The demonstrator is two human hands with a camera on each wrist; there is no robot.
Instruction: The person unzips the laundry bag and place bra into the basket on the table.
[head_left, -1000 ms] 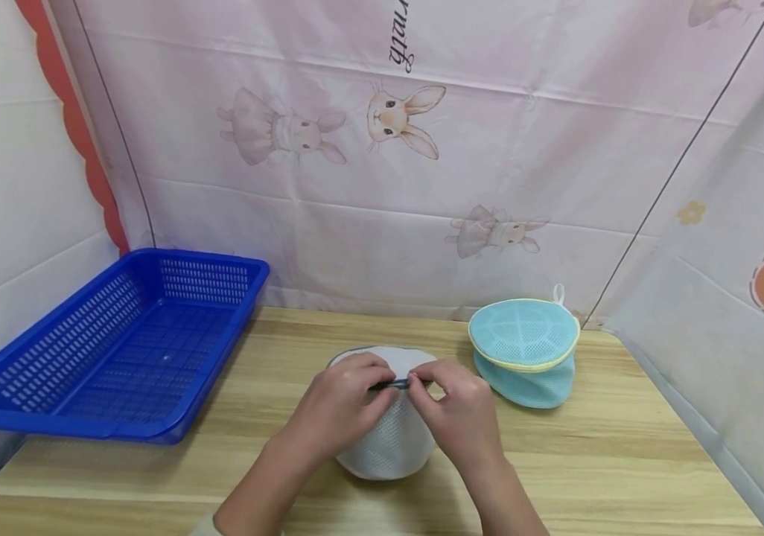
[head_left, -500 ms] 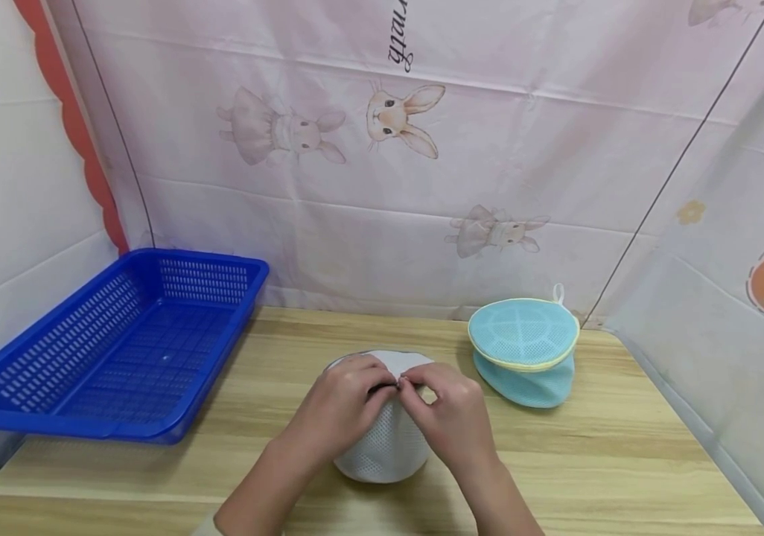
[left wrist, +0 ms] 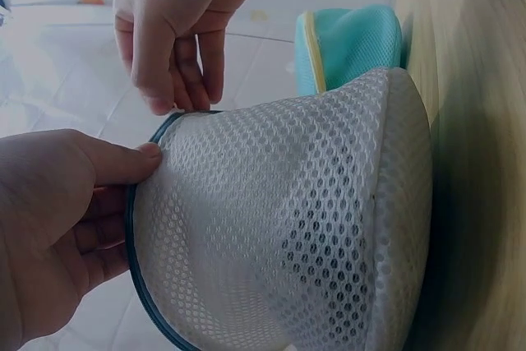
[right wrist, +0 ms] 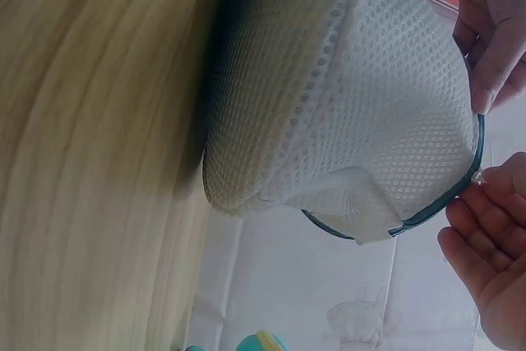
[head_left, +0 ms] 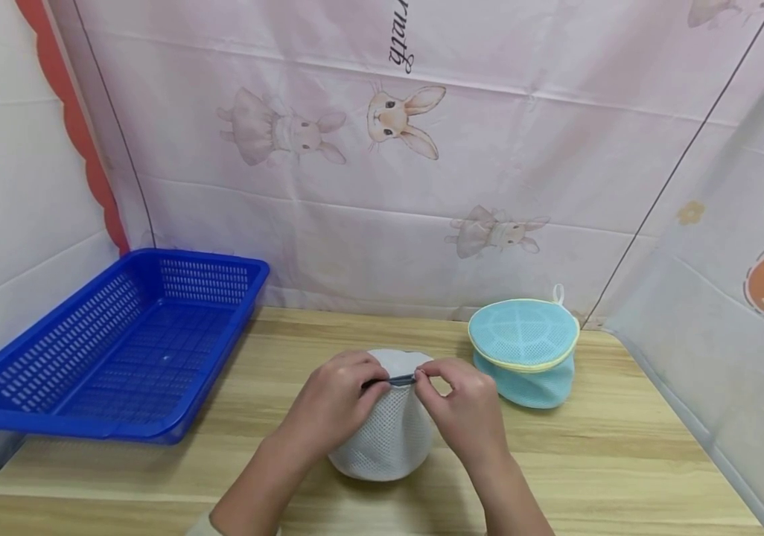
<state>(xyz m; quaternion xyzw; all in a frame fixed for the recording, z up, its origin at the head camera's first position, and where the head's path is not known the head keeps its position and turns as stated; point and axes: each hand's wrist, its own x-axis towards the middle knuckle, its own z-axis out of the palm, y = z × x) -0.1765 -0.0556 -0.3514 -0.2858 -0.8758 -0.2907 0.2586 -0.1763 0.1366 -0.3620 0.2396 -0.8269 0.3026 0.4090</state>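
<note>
A white mesh laundry bag (head_left: 382,439) stands on the table in front of the person. Dark teal zipper trim (right wrist: 440,203) runs round its top edge. My left hand (head_left: 335,402) pinches that edge between thumb and fingers, on the left of the near side. Just to the right, my right hand (head_left: 465,402) pinches a small zipper pull (right wrist: 478,177) at the same trim. A short stretch of trim shows between the two hands. In the left wrist view, the bag's mesh wall (left wrist: 263,203) bulges out, and its lower part sits against the wood.
A blue plastic basket (head_left: 184,402) with slotted walls stands at the left. To the right, near the back wall, is a light blue mesh laundry bag (head_left: 523,335) with yellow trim and a white loop. Printed curtains (head_left: 355,193) enclose the wooden table (head_left: 596,461).
Half a second ago my hands met at the trim. Since then the right hand has moved right along it and the left slightly left, widening the gap. Both keep their pinch.
</note>
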